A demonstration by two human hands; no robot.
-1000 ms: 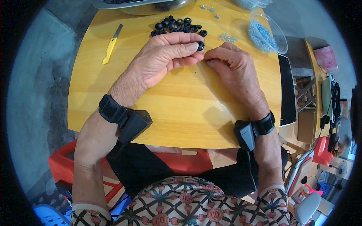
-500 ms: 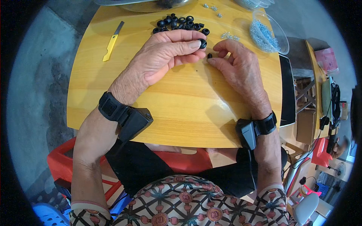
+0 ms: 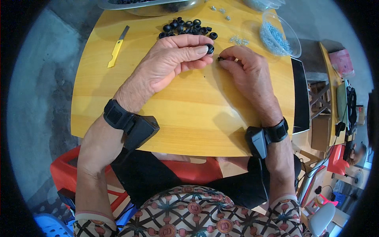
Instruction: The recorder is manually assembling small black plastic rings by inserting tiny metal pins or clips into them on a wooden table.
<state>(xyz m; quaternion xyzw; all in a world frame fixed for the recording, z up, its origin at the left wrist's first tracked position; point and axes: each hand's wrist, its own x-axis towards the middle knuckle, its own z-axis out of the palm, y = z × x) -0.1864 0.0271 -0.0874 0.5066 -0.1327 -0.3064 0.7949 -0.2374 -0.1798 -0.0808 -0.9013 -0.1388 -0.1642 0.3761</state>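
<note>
Probably light, a round black part (image 3: 210,49) is side-pinched by the left hand (image 3: 173,55), a dark bit (image 3: 220,59) by the right hand (image 3: 249,65).

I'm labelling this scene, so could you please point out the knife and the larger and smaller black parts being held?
Knife (image 3: 117,49): head view, on its yellow handle.
Larger part (image 3: 211,49): head view, on its exposed side.
Smaller part (image 3: 220,59): head view, on its exposed end.

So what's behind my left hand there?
Just past your left hand is a cluster of small black pieces, some with open rings facing up. Your fingers cut off its near edge, so anything they cover can't be seen or counted.
</note>
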